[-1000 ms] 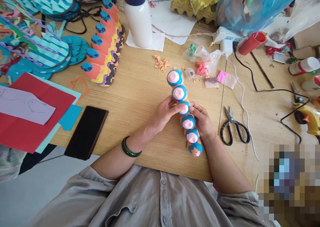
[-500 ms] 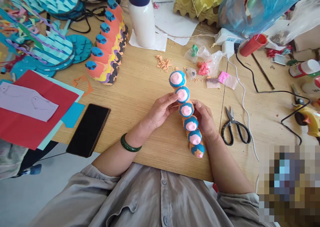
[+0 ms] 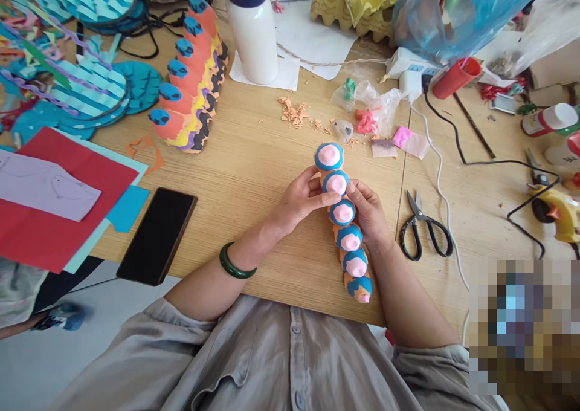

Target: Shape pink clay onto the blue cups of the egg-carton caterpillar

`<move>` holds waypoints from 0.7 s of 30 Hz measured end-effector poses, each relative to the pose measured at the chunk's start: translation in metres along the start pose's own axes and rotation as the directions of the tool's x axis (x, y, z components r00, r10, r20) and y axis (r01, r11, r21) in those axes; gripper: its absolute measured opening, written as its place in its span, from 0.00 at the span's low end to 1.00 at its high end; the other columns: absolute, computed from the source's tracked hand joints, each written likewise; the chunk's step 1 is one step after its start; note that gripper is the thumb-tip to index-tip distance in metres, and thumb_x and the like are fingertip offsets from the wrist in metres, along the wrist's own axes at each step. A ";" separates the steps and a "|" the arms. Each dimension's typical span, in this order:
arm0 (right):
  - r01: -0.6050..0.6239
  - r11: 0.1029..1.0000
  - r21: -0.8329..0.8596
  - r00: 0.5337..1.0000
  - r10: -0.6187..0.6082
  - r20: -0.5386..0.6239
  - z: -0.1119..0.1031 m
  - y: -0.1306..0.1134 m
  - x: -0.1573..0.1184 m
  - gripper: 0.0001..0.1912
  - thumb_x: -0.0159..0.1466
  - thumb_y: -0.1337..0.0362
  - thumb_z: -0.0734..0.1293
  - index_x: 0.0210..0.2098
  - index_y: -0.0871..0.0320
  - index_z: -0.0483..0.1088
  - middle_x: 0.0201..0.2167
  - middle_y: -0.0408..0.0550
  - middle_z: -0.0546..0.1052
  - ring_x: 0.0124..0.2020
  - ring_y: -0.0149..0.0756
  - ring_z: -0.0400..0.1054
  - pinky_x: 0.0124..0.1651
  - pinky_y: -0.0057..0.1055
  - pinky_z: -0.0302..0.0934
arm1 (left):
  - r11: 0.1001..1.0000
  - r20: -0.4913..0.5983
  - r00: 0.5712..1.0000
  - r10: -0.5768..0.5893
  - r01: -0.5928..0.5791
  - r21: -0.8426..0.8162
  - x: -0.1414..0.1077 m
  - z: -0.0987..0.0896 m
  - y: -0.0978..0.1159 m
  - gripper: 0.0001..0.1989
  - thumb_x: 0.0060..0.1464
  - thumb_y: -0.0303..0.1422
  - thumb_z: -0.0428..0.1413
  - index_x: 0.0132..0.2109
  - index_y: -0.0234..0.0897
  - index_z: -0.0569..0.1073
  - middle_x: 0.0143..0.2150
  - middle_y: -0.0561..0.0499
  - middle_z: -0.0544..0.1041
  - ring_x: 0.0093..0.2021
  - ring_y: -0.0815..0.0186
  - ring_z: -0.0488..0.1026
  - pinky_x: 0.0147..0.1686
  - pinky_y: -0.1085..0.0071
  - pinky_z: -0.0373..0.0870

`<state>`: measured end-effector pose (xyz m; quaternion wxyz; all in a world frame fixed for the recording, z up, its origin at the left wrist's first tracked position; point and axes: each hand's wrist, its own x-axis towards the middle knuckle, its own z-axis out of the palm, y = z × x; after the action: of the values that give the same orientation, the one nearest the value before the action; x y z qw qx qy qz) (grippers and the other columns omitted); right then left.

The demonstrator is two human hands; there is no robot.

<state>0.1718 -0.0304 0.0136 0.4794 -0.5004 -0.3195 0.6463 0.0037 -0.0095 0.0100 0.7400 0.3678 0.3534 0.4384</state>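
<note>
Between my hands is a row of egg-carton cups (image 3: 342, 213), orange at the sides and capped with blue and pink clay-like material. It slants from the middle of the table towards my body. My left hand (image 3: 301, 200) grips it from the left, the thumb lying over the gap below the second cup and the fingers partly hidden behind. On the other side my right hand (image 3: 369, 210) holds the strip near the second and third cups, its thumb at the edge. A dark green bangle (image 3: 235, 262) circles my left wrist.
Black-handled scissors (image 3: 422, 226) lie right of my right hand. A phone (image 3: 157, 236) and red paper (image 3: 67, 187) are at left. Farther back stand an orange painted egg carton (image 3: 190, 90) and a white bottle (image 3: 252, 36). Orange scraps (image 3: 293, 112) and a white cable (image 3: 441, 187) lie on the table.
The strip has come slightly closer to my body. My left thumb has slid from the second cup's pink top to just below it, and my right thumb has moved up against the strip's edge.
</note>
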 end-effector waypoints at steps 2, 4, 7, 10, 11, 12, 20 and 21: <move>0.017 0.999 0.028 1.000 -0.018 0.010 0.001 0.002 0.000 0.22 0.54 0.44 0.83 0.30 0.53 0.77 0.25 0.38 0.74 0.25 0.29 0.61 0.30 0.29 0.58 | 1.000 -0.001 1.000 -0.002 0.002 0.015 -0.001 0.000 0.000 0.32 0.48 0.43 0.76 0.56 0.39 0.74 0.48 0.48 0.86 0.51 0.58 0.83 0.55 0.63 0.76; 0.042 0.998 0.055 0.999 -0.043 0.029 0.001 0.003 0.000 0.21 0.54 0.46 0.84 0.29 0.53 0.77 0.25 0.37 0.74 0.25 0.28 0.62 0.31 0.29 0.59 | 0.999 0.015 0.999 -0.033 0.033 -0.001 -0.002 0.001 0.001 0.30 0.52 0.44 0.74 0.57 0.40 0.75 0.49 0.48 0.86 0.51 0.57 0.83 0.54 0.63 0.77; 0.070 0.995 0.063 0.996 -0.074 0.057 0.000 0.004 0.001 0.20 0.54 0.47 0.84 0.28 0.52 0.77 0.25 0.38 0.74 0.26 0.28 0.63 0.33 0.29 0.61 | 0.997 0.061 0.997 -0.053 0.056 -0.044 -0.003 0.001 0.002 0.28 0.52 0.43 0.73 0.57 0.41 0.75 0.48 0.50 0.85 0.50 0.59 0.83 0.52 0.64 0.78; 0.088 0.996 0.023 0.994 -0.090 0.061 -0.001 0.004 0.001 0.20 0.54 0.46 0.84 0.28 0.52 0.77 0.27 0.39 0.76 0.28 0.31 0.65 0.37 0.32 0.65 | 0.996 0.080 0.995 -0.053 0.059 -0.073 -0.002 0.000 0.003 0.27 0.53 0.44 0.72 0.56 0.40 0.76 0.48 0.50 0.84 0.47 0.61 0.82 0.49 0.66 0.78; 0.090 0.996 0.008 0.994 -0.090 0.058 -0.002 0.004 0.002 0.20 0.54 0.45 0.84 0.29 0.51 0.77 0.27 0.39 0.76 0.29 0.31 0.66 0.37 0.32 0.66 | 0.995 0.071 0.996 -0.059 0.065 -0.077 -0.002 0.000 0.003 0.27 0.53 0.44 0.72 0.56 0.40 0.76 0.48 0.50 0.84 0.47 0.61 0.82 0.48 0.66 0.78; 0.090 0.996 -0.004 0.994 -0.089 0.055 -0.002 0.004 0.002 0.20 0.54 0.45 0.83 0.29 0.51 0.78 0.28 0.39 0.76 0.29 0.32 0.66 0.38 0.33 0.66 | 0.995 0.053 0.996 -0.065 0.069 -0.077 -0.002 0.000 0.003 0.26 0.53 0.44 0.72 0.55 0.40 0.77 0.47 0.50 0.84 0.46 0.62 0.82 0.48 0.66 0.78; 0.081 0.997 0.015 0.994 -0.082 0.072 -0.003 0.005 0.002 0.19 0.53 0.47 0.84 0.29 0.50 0.78 0.29 0.39 0.78 0.31 0.32 0.67 0.39 0.33 0.67 | 0.996 0.024 0.998 -0.066 0.068 -0.064 -0.002 0.001 0.001 0.28 0.52 0.48 0.73 0.54 0.39 0.77 0.44 0.50 0.84 0.43 0.62 0.81 0.48 0.65 0.78; 0.073 0.997 0.009 0.995 -0.074 0.068 -0.003 0.005 0.002 0.19 0.53 0.46 0.84 0.29 0.50 0.78 0.29 0.39 0.78 0.30 0.33 0.67 0.39 0.33 0.67 | 0.996 0.011 0.998 -0.070 0.070 -0.057 -0.002 0.001 0.000 0.28 0.52 0.47 0.73 0.54 0.39 0.77 0.44 0.50 0.84 0.43 0.62 0.82 0.48 0.65 0.78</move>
<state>0.1729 -0.0299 0.0077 0.4933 -0.4643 -0.3518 0.6459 0.0037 -0.0111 0.0110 0.7668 0.3357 0.3499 0.4206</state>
